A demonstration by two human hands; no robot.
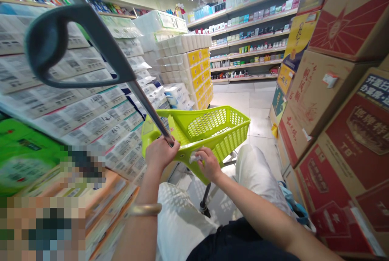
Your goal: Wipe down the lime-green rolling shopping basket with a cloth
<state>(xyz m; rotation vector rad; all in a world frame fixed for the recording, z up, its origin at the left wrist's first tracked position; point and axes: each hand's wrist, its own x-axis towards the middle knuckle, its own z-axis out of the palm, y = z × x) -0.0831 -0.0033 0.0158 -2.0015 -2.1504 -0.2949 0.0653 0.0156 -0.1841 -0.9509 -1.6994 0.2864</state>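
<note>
A lime-green shopping cart [217,141] with perforated sides stands tilted in front of my knees. From its near left side a metal tube [148,107] rises toward the upper left and carries a dark grey loop-shaped grip [82,46]. My left hand [161,153] is wrapped around the lower end of this tube, close to the basket rim. With my right hand [208,163] I pinch a crumpled white wipe [196,157] against the basket's near outer wall. A caster wheel [205,208] shows below the basket.
Stacked paper packs [88,111] line the left side, with yellow-labelled packs [199,76] beyond. Tall cartons [340,131] stand close on my right. Shelves of small goods [252,38] cross the back, past the tiled floor [234,101].
</note>
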